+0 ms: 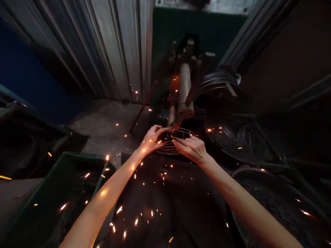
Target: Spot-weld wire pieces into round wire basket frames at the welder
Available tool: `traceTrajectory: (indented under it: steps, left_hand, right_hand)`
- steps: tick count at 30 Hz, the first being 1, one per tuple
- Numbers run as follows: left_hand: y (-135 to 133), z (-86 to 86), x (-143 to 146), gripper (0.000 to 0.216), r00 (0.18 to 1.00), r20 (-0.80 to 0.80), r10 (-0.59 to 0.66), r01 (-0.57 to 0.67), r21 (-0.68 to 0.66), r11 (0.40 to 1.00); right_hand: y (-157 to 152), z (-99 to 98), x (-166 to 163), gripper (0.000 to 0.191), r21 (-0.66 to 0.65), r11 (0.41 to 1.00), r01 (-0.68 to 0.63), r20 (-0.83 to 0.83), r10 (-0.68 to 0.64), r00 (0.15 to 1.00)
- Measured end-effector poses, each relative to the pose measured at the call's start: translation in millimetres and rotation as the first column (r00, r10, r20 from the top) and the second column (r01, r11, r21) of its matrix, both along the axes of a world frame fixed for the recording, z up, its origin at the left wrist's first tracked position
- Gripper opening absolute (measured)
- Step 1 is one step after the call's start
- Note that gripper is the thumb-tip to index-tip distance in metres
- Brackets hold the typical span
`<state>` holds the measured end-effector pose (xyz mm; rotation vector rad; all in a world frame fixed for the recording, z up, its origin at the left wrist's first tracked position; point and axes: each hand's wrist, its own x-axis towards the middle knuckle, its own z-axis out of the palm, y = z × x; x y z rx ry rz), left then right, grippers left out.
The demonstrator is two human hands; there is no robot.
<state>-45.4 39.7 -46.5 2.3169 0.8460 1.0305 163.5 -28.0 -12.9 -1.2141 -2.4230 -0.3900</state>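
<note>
A round wire basket-like frame (169, 150) of thin metal rods is held at the electrodes of a welding machine (185, 86). My left hand (152, 139) grips its left side, thumb and fingers closed about the rim. On the right side, my right hand (191, 147) has its fingers closed on the same wire frame. The machine's thick pale cylinder comes down just above the frame, its tip close to the far rim. Bright sparks fly out from there over both forearms and my dark lap. Part of the frame is hidden behind my fingers.
A green bin (62, 179) stands at lower left. Looped wire (219, 81) hangs right of the machine, with bundles of wire pieces (238, 136) below it. A corrugated metal wall (116, 48) rises behind on the left, and a thin reddish rod (142, 108) leans near the machine.
</note>
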Motion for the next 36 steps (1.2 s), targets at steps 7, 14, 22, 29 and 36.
traceTrajectory:
  steps: [7, 14, 22, 29, 36]
  left_hand:
    - [-11.0, 17.0, -2.0, 0.061, 0.999, -0.004, 0.037, -0.037, 0.005, 0.999]
    - [-3.7, 11.2, -2.5, 0.061, 1.0, -0.012, 0.019, -0.019, 0.033, 0.999]
    - [1.4, 9.5, -4.1, 0.06, 1.0, -0.011, 0.016, -0.015, 0.032, 0.999]
    - [3.8, 7.6, -8.2, 0.062, 0.999, 0.0, -0.038, 0.038, 0.034, 0.999]
    - [0.2, -36.7, -27.1, 0.088, 0.993, 0.077, 0.084, -0.078, -0.078, 0.994]
  right_hand:
    - [-2.6, 11.3, 0.8, 0.016, 0.271, 0.96, -0.069, 0.15, 0.028, 0.988]
    - [1.5, 7.8, 0.3, 0.017, 0.312, 0.945, -0.1, 0.154, 0.054, 0.987]
    - [6.4, 3.3, 4.2, 0.021, 0.341, 0.932, -0.126, 0.182, 0.066, 0.981]
    - [3.5, 2.4, -4.4, 0.026, 0.37, 0.927, -0.064, 0.184, -0.006, 0.983]
    - [-111.5, -3.4, 58.8, 0.031, 0.11, 0.896, 0.431, -0.212, -0.403, 0.89]
